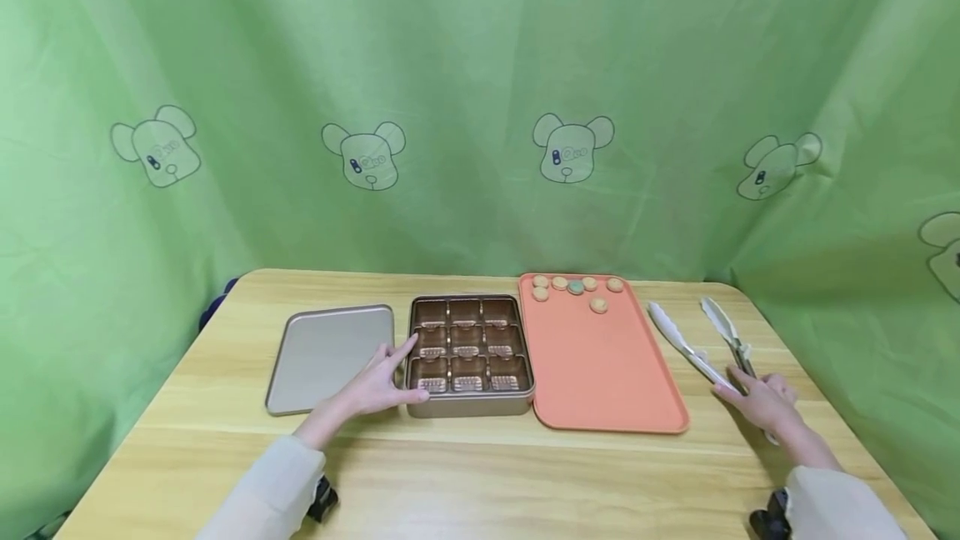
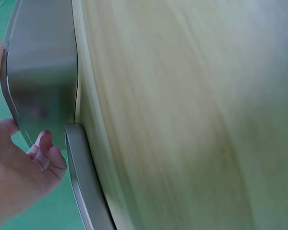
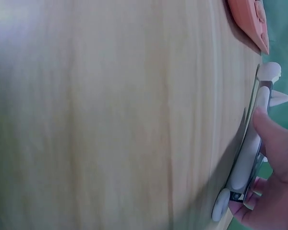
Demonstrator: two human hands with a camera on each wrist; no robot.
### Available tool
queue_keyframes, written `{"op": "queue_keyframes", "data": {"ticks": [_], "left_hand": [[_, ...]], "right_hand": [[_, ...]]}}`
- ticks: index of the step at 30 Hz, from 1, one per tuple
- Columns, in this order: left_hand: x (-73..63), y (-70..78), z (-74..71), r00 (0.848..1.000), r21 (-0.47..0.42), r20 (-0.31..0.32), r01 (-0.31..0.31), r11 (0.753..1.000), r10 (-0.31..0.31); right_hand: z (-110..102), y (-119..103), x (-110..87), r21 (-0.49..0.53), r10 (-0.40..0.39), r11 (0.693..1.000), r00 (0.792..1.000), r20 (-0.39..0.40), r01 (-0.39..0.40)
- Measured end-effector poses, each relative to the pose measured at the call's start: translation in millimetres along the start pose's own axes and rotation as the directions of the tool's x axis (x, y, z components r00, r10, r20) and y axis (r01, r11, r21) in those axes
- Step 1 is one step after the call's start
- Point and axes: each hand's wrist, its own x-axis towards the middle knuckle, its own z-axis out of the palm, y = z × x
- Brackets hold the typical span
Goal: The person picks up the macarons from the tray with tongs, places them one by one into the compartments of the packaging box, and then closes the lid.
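At the left side of a square metal tin (image 1: pixel 472 406) is my left hand (image 1: pixel 378 383). Its thumb and forefinger lie spread along the rim, touching it, while the other fingers bend loosely beside the wall in the left wrist view. A brown plastic insert (image 1: pixel 467 342) with several compartments sits inside the tin. On the far right, my right hand (image 1: pixel 767 403) grips a pair of tongs (image 1: pixel 681 346) by the handles, thumb on one arm and fingers round the other. The tongs' pale tips spread apart, pointing away from me. In the right wrist view their hinge end (image 3: pixel 222 205) shows below the hand.
The tin's flat lid (image 1: pixel 330 357) lies left of the tin. To its right stands an orange tray (image 1: pixel 600 373), with several tan cookies (image 1: pixel 597 305) and one green cookie (image 1: pixel 575 287) toward its far end. A green curtain (image 1: pixel 465 215) hangs behind the wooden table (image 1: pixel 480 482).
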Motion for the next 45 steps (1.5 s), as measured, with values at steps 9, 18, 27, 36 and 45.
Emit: {"op": "queue_keyframes", "data": {"ticks": [9,18,27,36,45], "left_hand": [[0.2,1.7,-1.8,1.0,-0.007,0.015,0.002,1.0,-0.002],[0.2,0.3,-0.4,1.0,-0.008,0.012,-0.017,1.0,0.017],[-1.6,1.1,-0.5,1.0,0.001,0.011,-0.007,1.0,0.007],[-0.7,1.6,-0.5,1.0,0.001,0.014,-0.003,1.0,0.003],[0.4,1.8,-1.2,1.0,-0.001,0.009,0.0,1.0,0.0]], "right_hand": [[-2,-3,0.5,0.059,0.063,0.996,0.997,-0.032,-0.061],[-6,-2,-0.1,0.126,0.079,0.989,0.997,-0.019,-0.076],[-5,-10,3.0,0.136,0.101,0.986,0.994,-0.049,-0.093],[-2,-14,-0.7,0.132,0.122,0.986,0.983,-0.141,-0.103],[-2,-20,0.9,0.103,0.01,0.994,0.949,-0.315,0.023]]}}
